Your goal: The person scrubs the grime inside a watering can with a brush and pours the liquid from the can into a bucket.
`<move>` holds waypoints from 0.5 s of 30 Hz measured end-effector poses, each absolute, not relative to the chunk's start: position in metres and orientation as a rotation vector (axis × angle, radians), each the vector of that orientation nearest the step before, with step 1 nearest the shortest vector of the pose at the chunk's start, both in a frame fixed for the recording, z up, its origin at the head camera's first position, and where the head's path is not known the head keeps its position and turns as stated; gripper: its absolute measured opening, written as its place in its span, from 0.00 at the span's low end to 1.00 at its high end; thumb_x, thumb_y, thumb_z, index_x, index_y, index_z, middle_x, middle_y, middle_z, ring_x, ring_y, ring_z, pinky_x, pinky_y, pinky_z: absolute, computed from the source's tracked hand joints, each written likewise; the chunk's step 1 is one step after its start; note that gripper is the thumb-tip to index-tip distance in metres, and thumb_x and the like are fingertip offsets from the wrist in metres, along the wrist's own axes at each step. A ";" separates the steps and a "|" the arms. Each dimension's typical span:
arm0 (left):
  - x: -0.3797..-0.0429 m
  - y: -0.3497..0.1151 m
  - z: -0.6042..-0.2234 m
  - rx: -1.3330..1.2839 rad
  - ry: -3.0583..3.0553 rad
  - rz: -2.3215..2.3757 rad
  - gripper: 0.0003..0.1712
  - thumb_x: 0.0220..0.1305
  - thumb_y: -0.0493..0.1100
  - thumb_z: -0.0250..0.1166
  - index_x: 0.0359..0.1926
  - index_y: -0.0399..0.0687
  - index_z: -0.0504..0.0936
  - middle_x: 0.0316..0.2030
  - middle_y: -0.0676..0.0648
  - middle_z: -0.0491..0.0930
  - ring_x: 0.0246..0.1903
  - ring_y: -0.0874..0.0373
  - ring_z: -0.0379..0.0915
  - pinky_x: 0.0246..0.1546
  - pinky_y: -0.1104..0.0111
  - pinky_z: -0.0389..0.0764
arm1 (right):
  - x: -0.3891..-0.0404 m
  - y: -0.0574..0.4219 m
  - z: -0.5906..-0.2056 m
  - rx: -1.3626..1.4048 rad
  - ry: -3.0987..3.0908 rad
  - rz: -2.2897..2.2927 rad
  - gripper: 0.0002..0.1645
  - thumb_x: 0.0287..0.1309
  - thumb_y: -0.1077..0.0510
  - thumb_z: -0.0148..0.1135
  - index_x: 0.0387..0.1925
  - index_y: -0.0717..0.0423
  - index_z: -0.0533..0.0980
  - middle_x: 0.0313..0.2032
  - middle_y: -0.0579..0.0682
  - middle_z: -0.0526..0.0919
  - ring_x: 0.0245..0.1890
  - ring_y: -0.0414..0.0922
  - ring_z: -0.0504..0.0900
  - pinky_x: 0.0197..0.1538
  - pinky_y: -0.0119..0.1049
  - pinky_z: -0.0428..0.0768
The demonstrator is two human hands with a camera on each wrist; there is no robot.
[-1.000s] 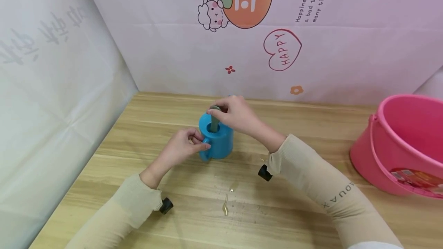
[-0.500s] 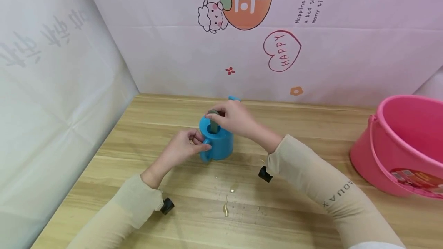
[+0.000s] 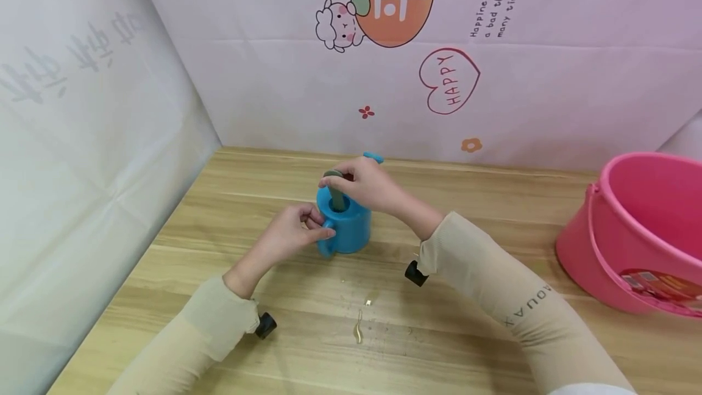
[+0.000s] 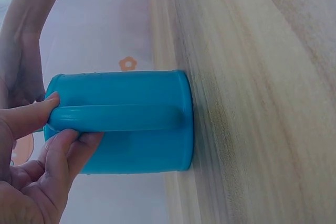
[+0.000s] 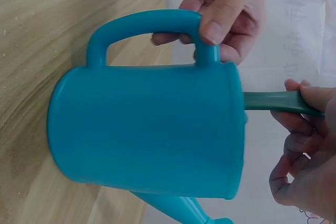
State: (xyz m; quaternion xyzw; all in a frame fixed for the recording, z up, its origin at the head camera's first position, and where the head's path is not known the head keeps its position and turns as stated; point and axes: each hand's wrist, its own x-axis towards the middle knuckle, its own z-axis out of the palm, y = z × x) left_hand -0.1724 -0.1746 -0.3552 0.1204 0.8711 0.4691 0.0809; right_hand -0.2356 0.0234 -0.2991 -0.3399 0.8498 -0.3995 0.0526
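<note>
A blue watering can (image 3: 351, 233) stands upright on the wooden table, its spout (image 5: 176, 208) pointing away to the back. My left hand (image 3: 290, 230) pinches the top of its side handle (image 4: 118, 118) between thumb and fingers. Above the round top opening, my right hand (image 3: 364, 181) pinches a dark green handle (image 5: 273, 101) with thumb and fingertips. This handle goes down into the can, leaning slightly left; its lower end is hidden inside, so I cannot tell what tool it belongs to.
At the right stands a pink bucket (image 3: 598, 249) with its carrying handle hanging down. Small wet spots (image 3: 359, 328) lie on the table (image 3: 307, 346) in front of the can. A printed white sheet (image 3: 263, 66) rises behind the table's back edge.
My right hand has shifted slightly left, and the green handle has moved in the can's opening and now leans more to the left. My left hand and the watering can have stayed in place.
</note>
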 end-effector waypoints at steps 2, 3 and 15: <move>-0.172 -0.175 -0.355 0.366 2.605 1.401 0.10 0.66 0.38 0.72 0.34 0.40 0.79 0.31 0.46 0.79 0.32 0.53 0.74 0.32 0.63 0.75 | -0.238 0.023 -0.301 -1.048 2.557 -1.211 0.18 0.74 0.55 0.61 0.26 0.57 0.78 0.16 0.45 0.59 0.18 0.42 0.58 0.28 0.34 0.58; -0.173 -0.174 -0.355 0.368 2.606 1.400 0.10 0.66 0.38 0.72 0.34 0.40 0.79 0.31 0.46 0.80 0.31 0.53 0.74 0.31 0.63 0.75 | -0.239 0.023 -0.302 -1.045 2.551 -1.220 0.19 0.74 0.55 0.61 0.25 0.57 0.77 0.16 0.45 0.58 0.18 0.42 0.57 0.28 0.34 0.57; -0.171 -0.175 -0.354 0.315 2.606 1.396 0.09 0.65 0.39 0.73 0.35 0.40 0.80 0.30 0.46 0.80 0.31 0.53 0.74 0.31 0.63 0.75 | -0.241 0.021 -0.303 -1.074 2.498 -1.261 0.23 0.72 0.55 0.64 0.19 0.57 0.73 0.16 0.44 0.57 0.18 0.42 0.58 0.27 0.33 0.57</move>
